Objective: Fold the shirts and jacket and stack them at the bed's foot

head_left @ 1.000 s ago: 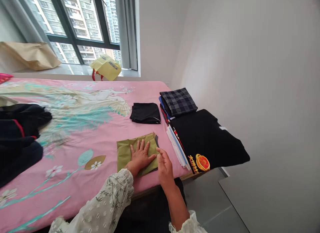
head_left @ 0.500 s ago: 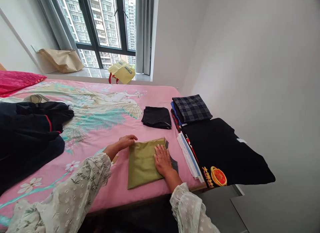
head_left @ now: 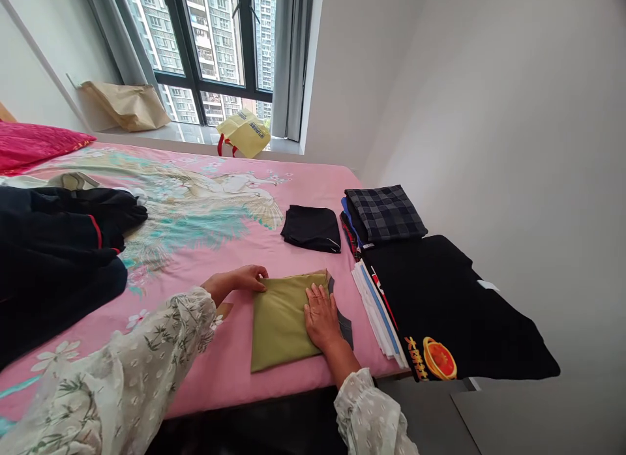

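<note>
Lying near the front edge of the pink bed (head_left: 208, 383), the folded olive cloth (head_left: 280, 331) sat partly under the right hand (head_left: 323, 317), grip open, palm down. Left hand (head_left: 246, 279) touched the cloth's far left corner; whether pinching, could not tell. Beyond lay a folded black garment (head_left: 312, 228), then a yellow bag (head_left: 244, 133).

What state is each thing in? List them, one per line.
Green cloth: folded, lying flat.
Left hand: at the cloth's corner.
Right hand: open, palm down on the cloth.
Black cloth: folded.
Checked cloth: folded.
Black garment: laid flat, overhanging the bed.
Dark clothes: heaped, unfolded.
Curtains: drawn aside.
Paper bag: creased.
</note>
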A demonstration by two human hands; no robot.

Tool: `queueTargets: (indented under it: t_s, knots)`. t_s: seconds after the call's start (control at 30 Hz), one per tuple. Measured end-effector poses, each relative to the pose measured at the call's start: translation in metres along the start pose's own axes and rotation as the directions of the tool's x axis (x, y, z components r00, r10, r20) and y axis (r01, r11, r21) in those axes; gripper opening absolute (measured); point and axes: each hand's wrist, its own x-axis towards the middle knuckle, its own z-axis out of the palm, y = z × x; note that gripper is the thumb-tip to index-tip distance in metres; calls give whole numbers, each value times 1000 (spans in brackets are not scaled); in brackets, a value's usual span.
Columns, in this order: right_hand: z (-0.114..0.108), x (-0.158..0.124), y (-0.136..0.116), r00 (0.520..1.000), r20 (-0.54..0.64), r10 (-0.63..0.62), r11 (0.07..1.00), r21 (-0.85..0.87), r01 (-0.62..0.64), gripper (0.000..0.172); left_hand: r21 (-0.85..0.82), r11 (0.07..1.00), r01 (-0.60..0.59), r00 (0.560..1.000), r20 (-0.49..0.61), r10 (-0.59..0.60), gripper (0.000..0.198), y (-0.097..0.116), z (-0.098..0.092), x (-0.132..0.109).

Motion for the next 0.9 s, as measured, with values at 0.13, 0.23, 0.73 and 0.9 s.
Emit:
queueTargets:
  t_s: [0.13, 0.23, 0.73, 0.9]
  knots:
    - [1, -1, 0, 1000, 6, 4, 1000, -22, -4, 48, 64, 998, -10, 960, -280, 28, 59, -1, 17, -22]
    - [0, -1, -1, 1000, 13, 2, 999, -44, -1, 48, 139, 987, -75, 900, -417, 127, 49, 13, 48, -45]
    - [-22, 12, -36, 994, 102, -44, 996, -78, 52, 52, 412, 910, -37, 882, -415, 224, 62, 23, 102, -79]
    - [-22, 37, -25, 975, 214, -59, 993, -91, 80, 56, 347, 935, 66, 910, -406, 87, 70, 24, 105, -60]
